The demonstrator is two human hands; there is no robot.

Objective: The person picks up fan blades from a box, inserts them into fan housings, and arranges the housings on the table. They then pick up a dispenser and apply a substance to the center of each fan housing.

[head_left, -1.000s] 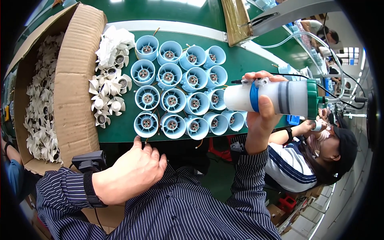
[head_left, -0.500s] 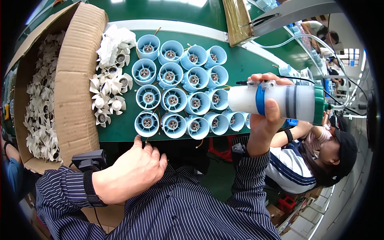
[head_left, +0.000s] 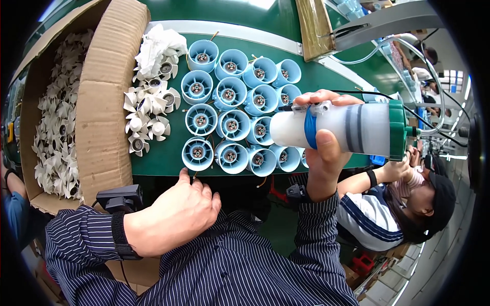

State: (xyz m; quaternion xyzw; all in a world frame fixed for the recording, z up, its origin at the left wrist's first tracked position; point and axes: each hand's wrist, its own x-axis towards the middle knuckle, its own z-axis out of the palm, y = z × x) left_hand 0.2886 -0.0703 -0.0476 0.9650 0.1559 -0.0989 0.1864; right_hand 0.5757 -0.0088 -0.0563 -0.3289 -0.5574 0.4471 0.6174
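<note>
My right hand (head_left: 326, 133) is wrapped round a dispensing cartridge (head_left: 365, 130), a translucent white cylinder with a blue band, dark rings and a green cap. It is held sideways above the right part of the rows, its narrow end to the left, hiding some housings behind it. Several light blue round fan housings (head_left: 198, 153) stand in rows, each with ribs and a small copper-coloured motor core in the middle. At the table's front edge, my left hand (head_left: 178, 213) has its index finger stretched toward the front-left housing; the other fingers are loosely bent, holding nothing visible.
A cardboard box (head_left: 104, 102) full of white fan impellers (head_left: 58, 122) stands at the left. More loose impellers (head_left: 148, 115) and a crumpled white cloth (head_left: 158, 48) lie beside it. A clear hose (head_left: 434, 102) runs from the cap. A co-worker (head_left: 375, 217) sits at the right.
The cartridge in my right hand has moved left relative to the housings and covers more of them. The housings and box appear shifted slightly right in view. My left hand stays by the table edge.
</note>
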